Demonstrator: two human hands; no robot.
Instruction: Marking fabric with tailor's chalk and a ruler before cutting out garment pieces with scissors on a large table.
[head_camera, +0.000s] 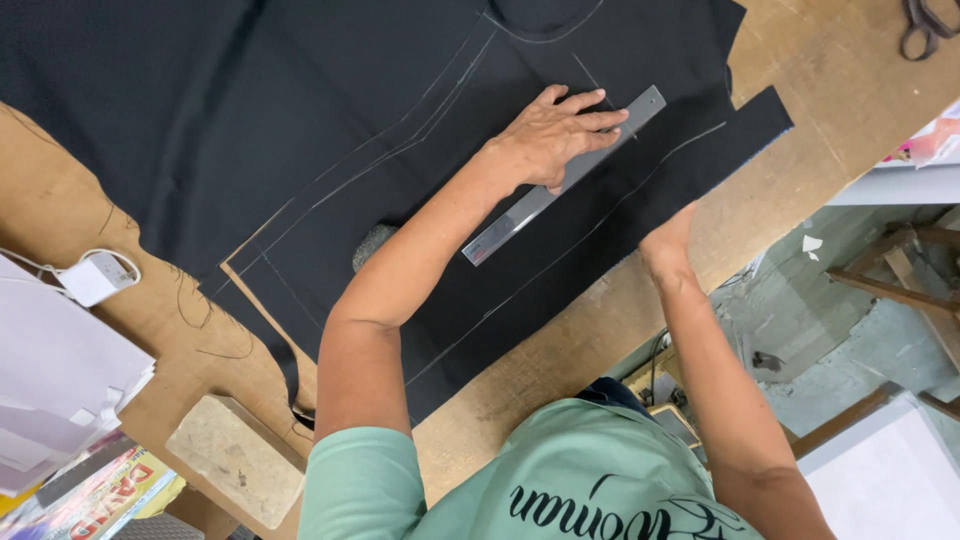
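So the left hand (556, 134) is pressed flat and open on a long metal ruler (563, 176), fingers spread and pointing toward its far end, palm holding it down against the black fabric (300, 120) rather than gripping it. The ruler lies diagonally across the cloth, one end poking out past the fingertips and the other trailing back under the forearm toward the wrist side. The right hand (668, 236) sits just off the ruler's near side, down at the edge of the fabric where it meets the wooden table (800, 150); only the back of it shows and the fingers tuck out of sight, so I can't tell whether it's pinching the cloth or just resting there. Pale chalk lines (420, 130) run over the fabric on both sides of the left hand, some roughly parallel to the ruler (looks like a garment outline, with a curved line at the top). Well beyond the right hand, at the far corner of the table, sits a pair of scissors (925, 25). Way off past the left elbow there's a white charger block (97, 277) with its cord on the table, a stack of papers (60, 380) nearer the edge, and a worn rectangular block (235, 460) close to the shoulder. The person wears a mint green t-shirt (560, 480).
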